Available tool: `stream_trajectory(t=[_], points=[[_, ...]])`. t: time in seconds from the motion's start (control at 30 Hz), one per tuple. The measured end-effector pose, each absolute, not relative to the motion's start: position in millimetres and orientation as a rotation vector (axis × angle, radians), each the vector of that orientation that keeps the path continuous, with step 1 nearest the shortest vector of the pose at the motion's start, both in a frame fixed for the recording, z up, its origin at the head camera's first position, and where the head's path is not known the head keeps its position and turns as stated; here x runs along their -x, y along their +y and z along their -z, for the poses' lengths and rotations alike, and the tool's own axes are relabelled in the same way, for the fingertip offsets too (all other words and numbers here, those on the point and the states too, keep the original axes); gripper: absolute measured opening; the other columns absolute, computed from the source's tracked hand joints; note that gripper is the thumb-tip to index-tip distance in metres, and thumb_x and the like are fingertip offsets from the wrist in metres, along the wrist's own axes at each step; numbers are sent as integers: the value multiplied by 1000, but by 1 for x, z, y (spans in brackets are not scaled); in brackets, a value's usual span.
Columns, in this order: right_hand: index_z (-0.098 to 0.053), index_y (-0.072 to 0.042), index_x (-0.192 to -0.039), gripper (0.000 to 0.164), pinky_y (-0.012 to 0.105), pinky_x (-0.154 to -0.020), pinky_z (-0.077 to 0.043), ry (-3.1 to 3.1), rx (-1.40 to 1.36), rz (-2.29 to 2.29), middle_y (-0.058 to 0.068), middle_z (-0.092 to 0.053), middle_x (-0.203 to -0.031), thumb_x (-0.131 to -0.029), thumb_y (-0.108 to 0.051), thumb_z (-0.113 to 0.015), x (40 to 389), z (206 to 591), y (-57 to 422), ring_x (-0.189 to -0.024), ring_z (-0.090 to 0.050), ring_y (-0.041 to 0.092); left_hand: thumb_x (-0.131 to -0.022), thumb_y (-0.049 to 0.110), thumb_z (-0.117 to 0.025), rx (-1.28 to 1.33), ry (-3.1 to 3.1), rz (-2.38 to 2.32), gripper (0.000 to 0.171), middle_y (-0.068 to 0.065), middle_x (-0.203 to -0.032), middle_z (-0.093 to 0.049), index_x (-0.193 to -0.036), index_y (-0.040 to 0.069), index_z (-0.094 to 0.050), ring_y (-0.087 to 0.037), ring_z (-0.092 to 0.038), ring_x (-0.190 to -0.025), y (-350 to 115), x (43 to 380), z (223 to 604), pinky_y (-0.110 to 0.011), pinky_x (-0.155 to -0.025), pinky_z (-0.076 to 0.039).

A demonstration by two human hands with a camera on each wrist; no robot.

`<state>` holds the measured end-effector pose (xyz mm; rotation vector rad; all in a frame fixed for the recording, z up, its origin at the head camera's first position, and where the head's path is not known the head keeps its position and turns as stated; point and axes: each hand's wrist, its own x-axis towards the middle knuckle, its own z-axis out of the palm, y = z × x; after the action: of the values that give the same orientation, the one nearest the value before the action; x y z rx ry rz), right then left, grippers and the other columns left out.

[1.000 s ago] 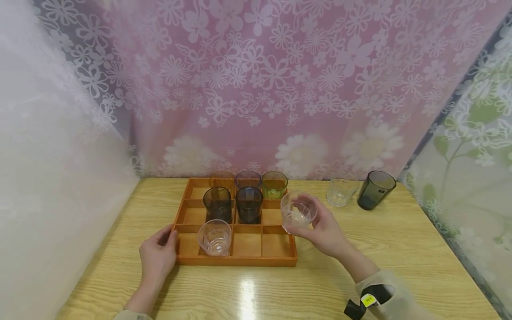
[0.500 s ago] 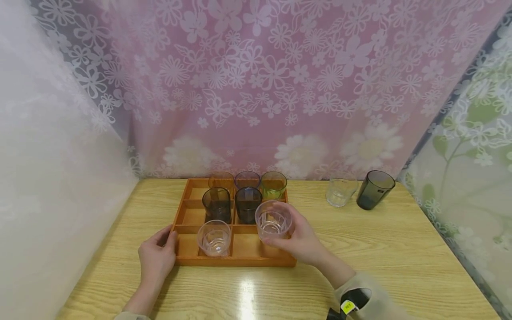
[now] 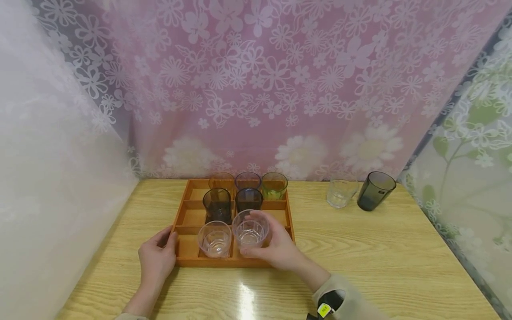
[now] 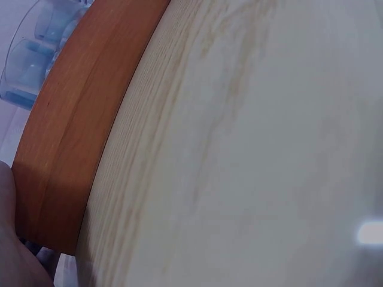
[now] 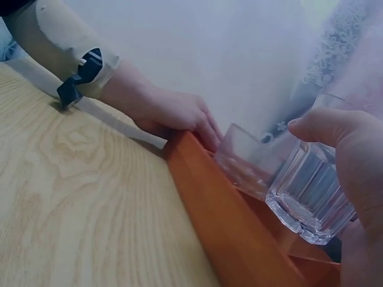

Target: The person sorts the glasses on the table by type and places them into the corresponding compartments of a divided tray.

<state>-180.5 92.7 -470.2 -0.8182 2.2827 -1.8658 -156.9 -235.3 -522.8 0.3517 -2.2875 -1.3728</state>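
Note:
My right hand (image 3: 276,249) holds a clear drinking glass (image 3: 250,233) over the front row of a wooden compartment tray (image 3: 224,263). In the right wrist view, the faceted base of this glass (image 5: 311,197) shows above the tray's dividers, tilted, with my thumb across its side. A second clear glass (image 3: 214,240) stands in the front row, just left of it. My left hand (image 3: 158,253) grips the tray's left side near the front corner. Two dark glasses, one a smoky glass (image 3: 217,206), stand in the middle row.
Along the back row are an amber glass (image 3: 221,181), a bluish-purple glass (image 3: 248,180) and a green glass (image 3: 274,186). On the table (image 3: 360,244) at the back right stand a clear glass (image 3: 339,195) and a tall grey glass (image 3: 374,193). A floral curtain (image 3: 256,89) hangs behind.
My right hand has carried the clear glass leftward and down, from the tray's right side to beside the other clear glass. My left hand stays at the tray's corner.

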Motion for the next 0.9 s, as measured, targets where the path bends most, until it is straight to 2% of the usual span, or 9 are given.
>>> stream_trajectory(t=[0.2, 0.33, 0.43, 0.73, 0.9], points=[[-49, -11, -150, 87, 52, -112, -43, 2282, 811, 1843, 4, -61, -144, -78, -15, -97, 180, 478, 88, -134, -55, 35, -101, 7, -70, -327, -2288, 1353, 26, -22, -114, -76, -124, -5, -75, -33, -72, -106, -234, 158, 522, -3, -76, -45], [-48, -8, -150, 86, 53, -111, -44, 2271, 840, 1838, 8, -60, -145, -79, -16, -97, 181, 486, 87, -132, -55, 42, -101, 8, -71, -329, -2284, 1352, 26, -21, -114, -76, -124, -4, -76, -32, -72, -105, -235, 158, 523, -3, -75, -46], [-48, -7, -150, 87, 53, -111, -45, 2264, 853, 1843, 11, -60, -145, -79, -16, -96, 182, 488, 87, -132, -56, 42, -101, 8, -71, -331, -2279, 1358, 27, -21, -114, -76, -124, -4, -76, -32, -72, -105, -236, 158, 524, -4, -74, -46], [-48, -8, -150, 91, 49, -113, -42, 2340, 813, 1739, 6, -62, -145, -75, -19, -99, 183, 486, 90, -133, -56, 28, -101, 7, -70, -325, -2277, 1342, 26, -22, -113, -76, -124, -6, -75, -33, -72, -105, -236, 158, 526, -3, -76, -45], [-49, -7, -150, 93, 48, -114, -41, 2353, 799, 1712, 3, -63, -144, -72, -17, -100, 183, 485, 90, -133, -58, 26, -101, 8, -70, -341, -2276, 1342, 26, -21, -113, -77, -124, -5, -76, -32, -72, -105, -236, 158, 527, -3, -75, -45]])
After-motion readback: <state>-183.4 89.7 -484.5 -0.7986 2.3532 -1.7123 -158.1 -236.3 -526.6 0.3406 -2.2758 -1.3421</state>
